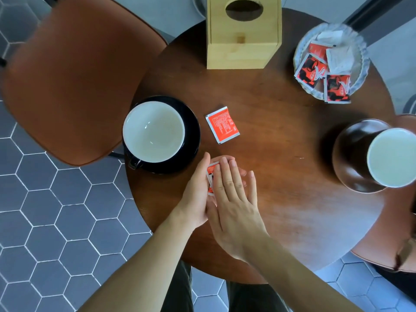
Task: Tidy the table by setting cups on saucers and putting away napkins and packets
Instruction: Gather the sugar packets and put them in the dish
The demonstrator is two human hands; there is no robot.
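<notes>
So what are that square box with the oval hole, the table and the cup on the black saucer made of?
The box looks like pale unfinished wood, perhaps bamboo: matte, with faint grain and visible joints. The table seems to be dark stained wood with a satin finish: grain streaks and soft glare show. The cup looks like glazed ceramic, glossy white inside with small highlights, as does its black saucer.

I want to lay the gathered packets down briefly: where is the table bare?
Bare wood lies between the loose packet and the brown cup, and near the table edge right of the right hand. It is crowded by the black saucer, the tissue box and the packet dish.
</notes>
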